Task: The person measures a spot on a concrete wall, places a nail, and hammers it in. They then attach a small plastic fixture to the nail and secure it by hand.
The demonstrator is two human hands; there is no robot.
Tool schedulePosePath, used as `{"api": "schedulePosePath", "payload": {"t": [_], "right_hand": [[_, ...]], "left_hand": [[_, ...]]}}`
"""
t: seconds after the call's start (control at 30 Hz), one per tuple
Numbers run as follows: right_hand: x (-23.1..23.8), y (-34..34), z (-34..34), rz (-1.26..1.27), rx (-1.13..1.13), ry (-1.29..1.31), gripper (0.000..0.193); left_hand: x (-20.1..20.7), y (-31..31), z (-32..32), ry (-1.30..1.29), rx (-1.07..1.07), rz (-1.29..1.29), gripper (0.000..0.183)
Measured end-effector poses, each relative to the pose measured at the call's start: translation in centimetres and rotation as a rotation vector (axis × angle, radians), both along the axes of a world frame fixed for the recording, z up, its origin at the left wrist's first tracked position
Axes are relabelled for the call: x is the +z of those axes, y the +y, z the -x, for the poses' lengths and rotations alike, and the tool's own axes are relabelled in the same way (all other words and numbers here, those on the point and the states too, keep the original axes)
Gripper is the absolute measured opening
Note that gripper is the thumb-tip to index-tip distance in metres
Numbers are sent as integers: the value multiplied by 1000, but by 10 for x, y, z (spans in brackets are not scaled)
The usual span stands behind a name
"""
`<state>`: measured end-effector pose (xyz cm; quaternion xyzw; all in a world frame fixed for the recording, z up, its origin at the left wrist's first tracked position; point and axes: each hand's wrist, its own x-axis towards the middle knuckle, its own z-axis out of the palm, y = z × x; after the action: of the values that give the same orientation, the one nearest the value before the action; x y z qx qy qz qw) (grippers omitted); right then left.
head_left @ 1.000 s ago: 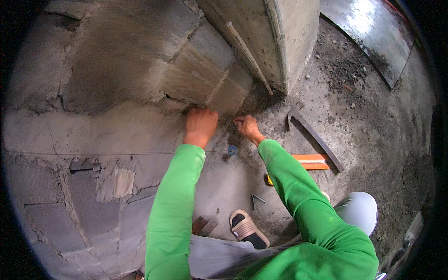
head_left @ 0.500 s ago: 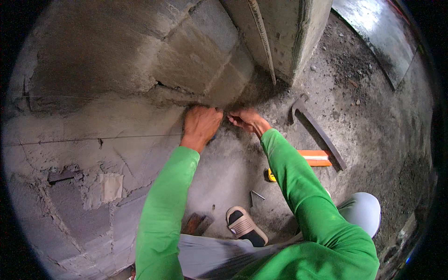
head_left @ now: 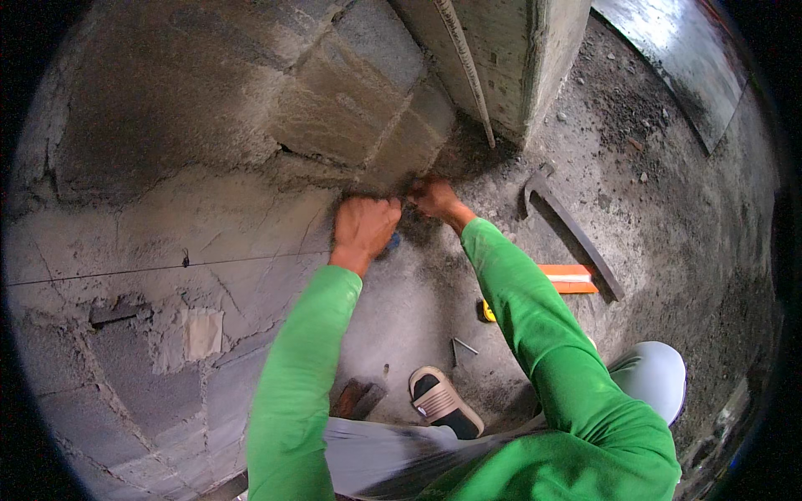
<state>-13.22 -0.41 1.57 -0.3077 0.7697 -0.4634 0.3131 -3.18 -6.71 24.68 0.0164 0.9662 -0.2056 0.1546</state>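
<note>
My left hand (head_left: 365, 225) is closed in a fist at the foot of the block wall (head_left: 234, 200), by the corner. A thin dark string (head_left: 109, 274) with a small knot runs along the wall and disappears behind this hand and wrist; the hand appears to grip it. A small blue thing (head_left: 393, 241) peeks out beside the left hand. Just to the right, my right hand (head_left: 436, 200) is closed, its fingers pinched low in the dark corner. Whatever it holds is hidden. The two hands are slightly apart.
A concrete column (head_left: 501, 67) with a ribbed rod (head_left: 464, 58) rises beyond my hands. To the right lie a hammer-like tool with a curved head (head_left: 576, 230), an orange strip-shaped piece (head_left: 568, 279) and a yellow object (head_left: 488, 311). Nails (head_left: 464, 346) and my sandalled foot (head_left: 443, 401) are nearer.
The string has shifted lower along the wall and now slopes up toward my left hand. My right hand has moved slightly farther into the corner, and its fingers are more closed.
</note>
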Motion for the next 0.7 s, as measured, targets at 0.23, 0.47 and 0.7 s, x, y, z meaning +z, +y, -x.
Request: {"api": "schedulePosePath", "payload": {"t": [0.23, 0.47, 0.7], "right_hand": [[26, 18, -18, 158, -447, -1062, 21], [38, 27, 9, -8, -97, -661, 18], [29, 4, 22, -108, 112, -345, 12]], "left_hand": [[-7, 0, -5, -2, 41, -42, 17], [-14, -2, 0, 8, 57, -67, 15], [-16, 3, 5, -36, 102, -78, 14]]}}
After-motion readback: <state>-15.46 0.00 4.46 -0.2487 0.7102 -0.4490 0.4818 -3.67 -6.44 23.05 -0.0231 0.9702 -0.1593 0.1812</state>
